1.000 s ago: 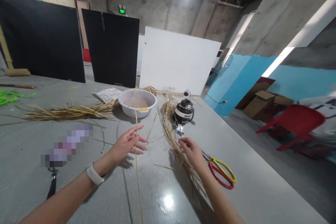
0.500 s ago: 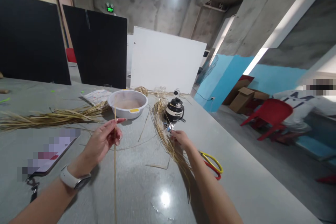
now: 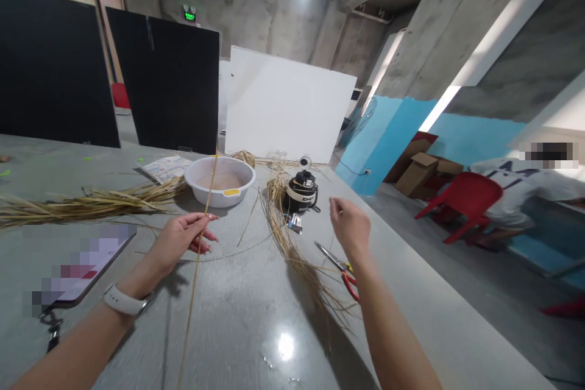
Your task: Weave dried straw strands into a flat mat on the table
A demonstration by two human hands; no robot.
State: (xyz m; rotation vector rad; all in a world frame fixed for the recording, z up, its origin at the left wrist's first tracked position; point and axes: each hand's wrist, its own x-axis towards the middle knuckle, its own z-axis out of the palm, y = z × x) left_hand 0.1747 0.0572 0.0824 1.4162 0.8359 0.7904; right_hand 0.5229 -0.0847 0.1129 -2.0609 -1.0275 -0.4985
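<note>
My left hand (image 3: 183, 242) pinches a long, thin straw strand (image 3: 195, 283), which runs down past the table's near side and up in front of the white basin (image 3: 194, 190). My right hand (image 3: 351, 226) is raised above the table, its fingers curled together; whatever they may hold is hidden. Below and beside it lie scissors (image 3: 332, 256) with red and yellow handles, partly behind my forearm. Metal binder clips (image 3: 295, 223) lie just in front of the black jar (image 3: 300, 195). A loose bundle of straw (image 3: 290, 250) fans out towards me from beside the jar.
A thick straw bundle (image 3: 91, 206) lies at the left, with a phone (image 3: 98, 268) on a strap nearer to me. Behind the basin are a patterned cloth or paper (image 3: 164, 167) and a straw ball (image 3: 244, 158). Someone in a white shirt (image 3: 507, 180) sits at the right on a red chair (image 3: 478, 198).
My right hand has left the binder clips and moved right and up over the scissors. The strand in my left hand now tilts, its upper end leaning right.
</note>
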